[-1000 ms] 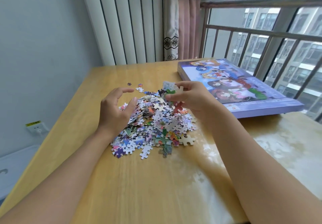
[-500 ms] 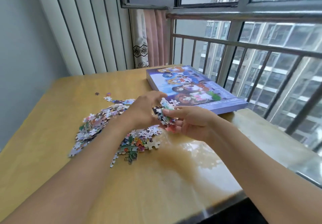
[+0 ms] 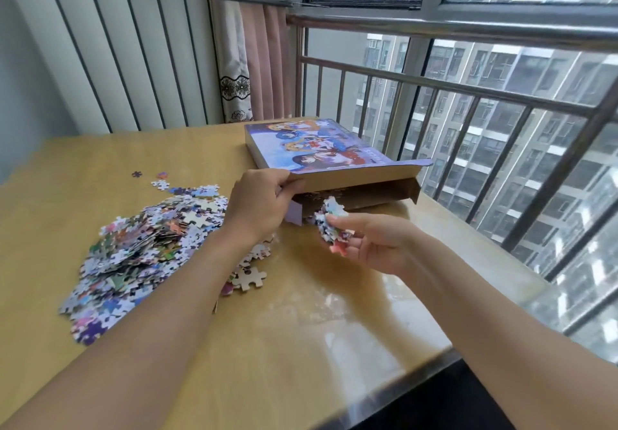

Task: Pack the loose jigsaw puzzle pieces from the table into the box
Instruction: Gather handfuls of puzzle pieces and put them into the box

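A flat purple puzzle box [image 3: 321, 148] with a cartoon picture lies on the wooden table [image 3: 301, 329] near the railing. My left hand [image 3: 257, 202] grips the near edge of its lid and holds it lifted, so the brown inside of the box [image 3: 368, 192] shows. My right hand [image 3: 374, 245] holds a handful of puzzle pieces [image 3: 331, 222] just in front of the opening. A big heap of loose pieces [image 3: 140, 245] lies on the table to the left, partly behind my left forearm.
A few stray pieces [image 3: 157, 180] lie beyond the heap. One large pale piece [image 3: 249, 277] sits near my left forearm. A metal railing [image 3: 468, 91] and window run along the table's right side; a curtain [image 3: 254, 61] hangs behind the box.
My left hand left the heap and lifted the box lid. My right hand carried its handful of pieces to the box opening. The view swung right.
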